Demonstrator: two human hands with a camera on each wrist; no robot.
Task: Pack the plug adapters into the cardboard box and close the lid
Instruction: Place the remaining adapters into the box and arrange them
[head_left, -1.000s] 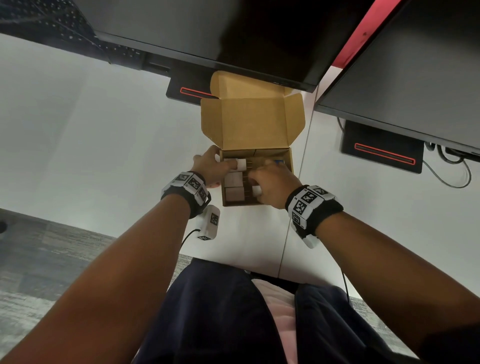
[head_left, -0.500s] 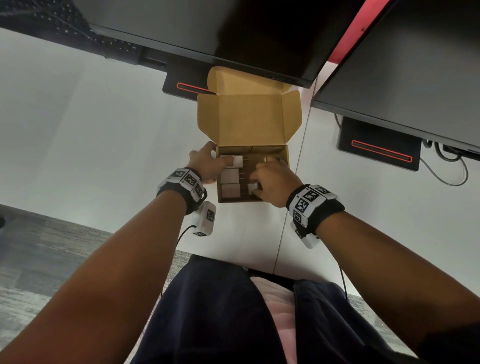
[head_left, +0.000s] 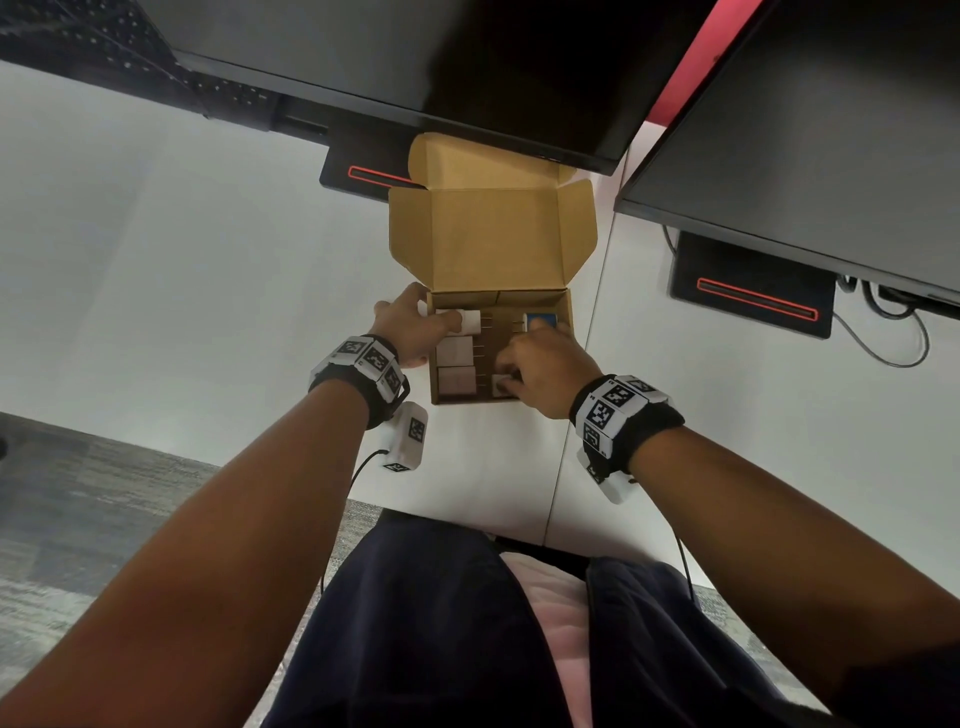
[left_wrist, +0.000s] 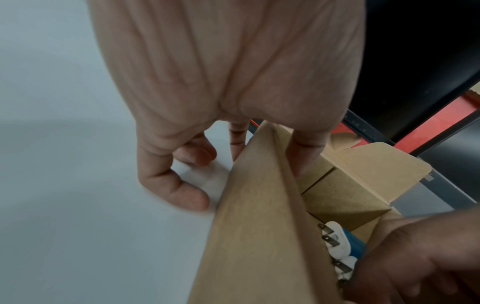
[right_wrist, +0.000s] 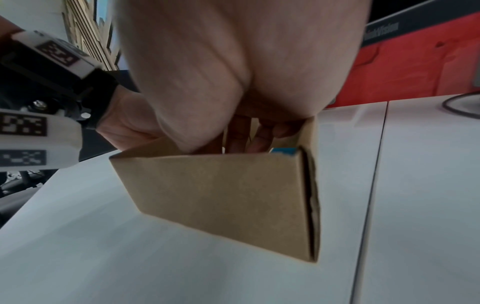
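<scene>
White desk: left hand (head_left: 410, 332) grips cardboard box (head_left: 566, 332) wall; right hand (head_left: 540, 371) inside pinches adapter (head_left: 501, 386).

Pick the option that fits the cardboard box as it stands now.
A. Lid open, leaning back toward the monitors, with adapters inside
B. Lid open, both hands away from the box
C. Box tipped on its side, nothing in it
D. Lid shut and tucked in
A: the cardboard box has its lid folded back, white adapters lie inside, and the left hand and right hand are at it.
</scene>
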